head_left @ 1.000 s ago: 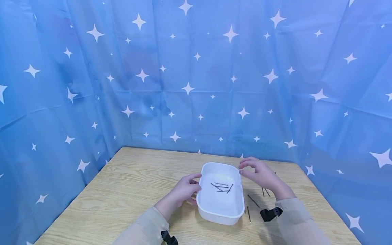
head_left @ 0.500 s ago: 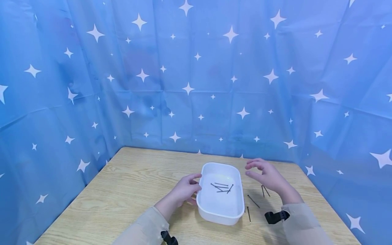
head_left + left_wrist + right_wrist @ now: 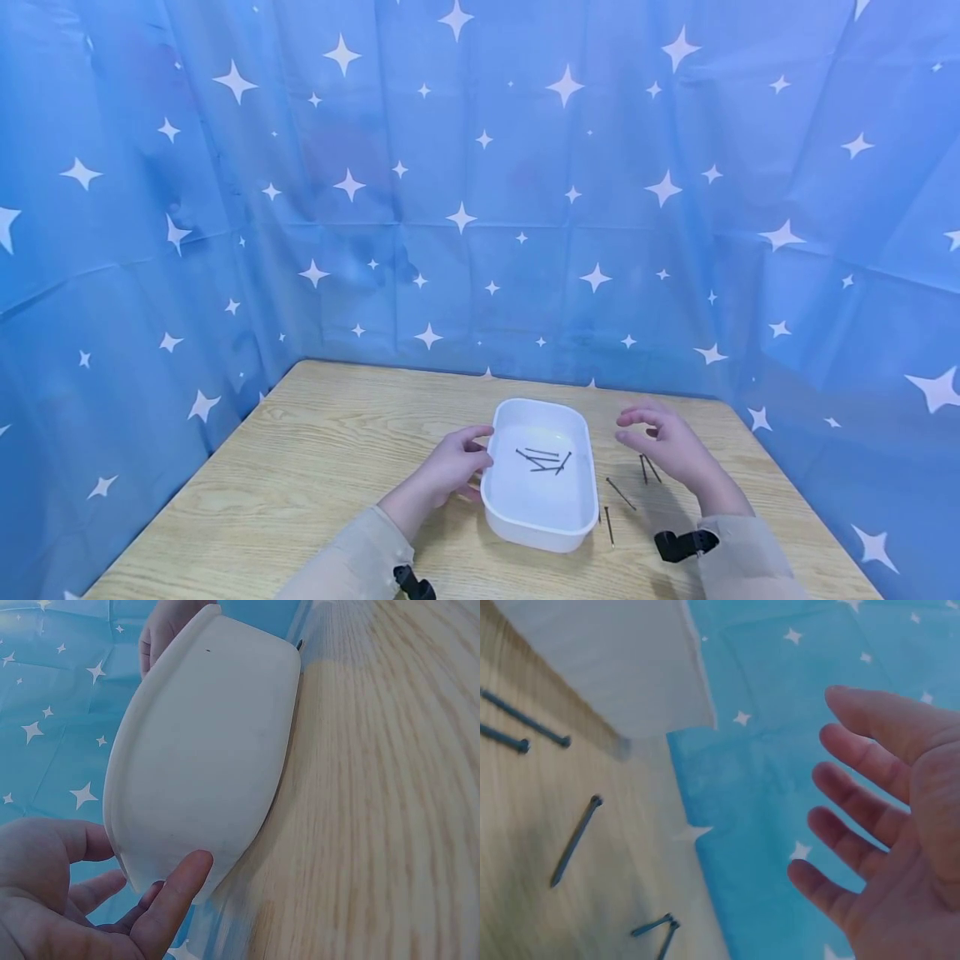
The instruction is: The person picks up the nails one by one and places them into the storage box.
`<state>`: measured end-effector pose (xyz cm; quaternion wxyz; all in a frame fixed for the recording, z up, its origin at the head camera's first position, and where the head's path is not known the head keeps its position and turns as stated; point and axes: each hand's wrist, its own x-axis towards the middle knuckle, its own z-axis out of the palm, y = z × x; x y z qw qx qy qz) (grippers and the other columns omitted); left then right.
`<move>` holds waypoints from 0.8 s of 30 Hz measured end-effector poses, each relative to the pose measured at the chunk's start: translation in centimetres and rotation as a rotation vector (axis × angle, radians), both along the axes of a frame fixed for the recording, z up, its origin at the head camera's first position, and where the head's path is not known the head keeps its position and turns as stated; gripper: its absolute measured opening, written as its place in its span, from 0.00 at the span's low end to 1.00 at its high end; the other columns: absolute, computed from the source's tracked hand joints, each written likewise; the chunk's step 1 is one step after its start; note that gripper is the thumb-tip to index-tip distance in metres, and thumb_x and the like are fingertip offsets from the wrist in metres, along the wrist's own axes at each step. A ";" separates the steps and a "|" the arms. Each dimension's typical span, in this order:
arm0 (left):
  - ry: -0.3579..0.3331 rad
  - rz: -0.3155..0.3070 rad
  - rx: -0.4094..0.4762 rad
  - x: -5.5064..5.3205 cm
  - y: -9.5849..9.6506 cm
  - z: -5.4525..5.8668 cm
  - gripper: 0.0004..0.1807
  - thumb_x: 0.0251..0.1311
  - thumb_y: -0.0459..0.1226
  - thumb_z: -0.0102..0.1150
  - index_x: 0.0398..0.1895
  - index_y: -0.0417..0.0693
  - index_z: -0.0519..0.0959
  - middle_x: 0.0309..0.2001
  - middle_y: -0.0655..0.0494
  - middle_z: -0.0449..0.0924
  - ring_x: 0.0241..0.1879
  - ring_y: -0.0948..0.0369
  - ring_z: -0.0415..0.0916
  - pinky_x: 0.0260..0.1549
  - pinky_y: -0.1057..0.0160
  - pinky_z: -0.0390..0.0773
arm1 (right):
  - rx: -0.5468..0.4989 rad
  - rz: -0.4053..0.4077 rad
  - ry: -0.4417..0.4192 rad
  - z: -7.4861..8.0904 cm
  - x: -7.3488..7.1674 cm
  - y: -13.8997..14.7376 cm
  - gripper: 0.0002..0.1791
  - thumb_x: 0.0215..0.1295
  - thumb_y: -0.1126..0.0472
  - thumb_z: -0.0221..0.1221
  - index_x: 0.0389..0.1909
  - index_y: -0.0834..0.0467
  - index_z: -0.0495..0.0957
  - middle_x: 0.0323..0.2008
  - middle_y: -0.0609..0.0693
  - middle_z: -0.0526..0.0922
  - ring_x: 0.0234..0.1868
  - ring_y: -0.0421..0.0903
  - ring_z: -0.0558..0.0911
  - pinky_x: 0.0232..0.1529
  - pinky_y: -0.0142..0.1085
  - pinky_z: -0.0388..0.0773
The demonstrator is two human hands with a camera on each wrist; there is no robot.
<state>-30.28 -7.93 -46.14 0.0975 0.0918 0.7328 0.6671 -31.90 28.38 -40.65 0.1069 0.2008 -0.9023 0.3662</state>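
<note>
A white rectangular plastic tray point(image 3: 538, 510) stands on the wooden table, with several dark nails point(image 3: 542, 451) lying in it. My left hand point(image 3: 442, 468) rests against its left side, thumb and fingertips at the rim and outer wall; in the left wrist view one straight finger touches the wall of the tray point(image 3: 202, 750). Right of the tray, my right hand point(image 3: 670, 446) hovers above the table, holding nothing, its fingers loosely spread in the right wrist view. Loose nails lie below it, among them a slanted nail point(image 3: 621, 493) and another nail point(image 3: 609, 527) near the tray.
The light wood table point(image 3: 322, 467) extends to the left of the tray. A blue curtain with white stars point(image 3: 480, 183) hangs along the back and both sides. Black straps with small camera mounts point(image 3: 686, 546) sit on the sleeves.
My right hand has moved away from the tray's right rim, rightward and slightly toward me, and now hovers above the loose nails. The left hand and tray have stayed in place.
</note>
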 end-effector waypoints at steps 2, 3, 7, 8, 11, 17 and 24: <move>-0.006 0.000 -0.002 0.0 0.0 -0.1 0.35 0.61 0.31 0.58 0.75 0.44 0.67 0.53 0.38 0.76 0.42 0.47 0.80 0.25 0.49 0.89 | -0.009 -0.013 -0.031 -0.7 -0.1 0.4 0.17 0.70 0.51 0.64 0.49 0.59 0.84 0.62 0.63 0.76 0.65 0.65 0.70 0.62 0.64 0.73; -0.009 -0.001 -0.001 0.0 0.0 -0.1 0.35 0.61 0.31 0.59 0.75 0.44 0.67 0.53 0.38 0.76 0.42 0.48 0.80 0.25 0.49 0.89 | -0.015 -0.019 -0.047 -0.9 -0.1 0.5 0.17 0.70 0.50 0.64 0.49 0.59 0.84 0.62 0.63 0.76 0.65 0.66 0.70 0.63 0.64 0.72; -0.013 -0.005 0.005 0.0 0.1 0.0 0.36 0.60 0.31 0.59 0.75 0.44 0.67 0.52 0.38 0.76 0.42 0.47 0.79 0.26 0.49 0.89 | -0.024 -0.046 -0.092 -1.6 -0.1 0.9 0.18 0.69 0.50 0.65 0.49 0.60 0.84 0.62 0.64 0.75 0.66 0.66 0.69 0.63 0.64 0.72; -0.012 -0.005 0.006 0.0 0.1 0.0 0.36 0.60 0.31 0.59 0.75 0.44 0.67 0.52 0.38 0.76 0.42 0.47 0.79 0.26 0.49 0.89 | -0.021 -0.051 -0.101 -1.7 0.0 1.0 0.18 0.70 0.50 0.65 0.49 0.60 0.84 0.62 0.64 0.75 0.65 0.66 0.69 0.62 0.64 0.72; -0.010 -0.003 0.003 0.0 0.1 0.0 0.36 0.60 0.31 0.59 0.75 0.44 0.67 0.52 0.37 0.76 0.42 0.47 0.79 0.26 0.49 0.89 | -0.014 -0.064 -0.130 -2.1 0.1 1.1 0.19 0.69 0.51 0.65 0.50 0.62 0.83 0.62 0.65 0.75 0.65 0.67 0.70 0.61 0.64 0.74; -0.007 0.006 -0.002 -0.1 0.2 -0.1 0.35 0.61 0.30 0.59 0.75 0.44 0.67 0.53 0.38 0.76 0.43 0.46 0.80 0.25 0.49 0.89 | -0.016 -0.099 -0.216 -3.0 0.4 1.4 0.21 0.69 0.51 0.65 0.53 0.63 0.82 0.64 0.67 0.73 0.66 0.68 0.69 0.61 0.65 0.73; -0.007 0.012 -0.009 -0.1 0.1 -0.2 0.35 0.62 0.30 0.58 0.75 0.44 0.67 0.53 0.38 0.76 0.43 0.47 0.80 0.25 0.49 0.89 | 0.002 -0.121 -0.244 -4.1 0.3 1.7 0.22 0.68 0.51 0.65 0.54 0.64 0.81 0.62 0.67 0.75 0.64 0.68 0.71 0.59 0.65 0.73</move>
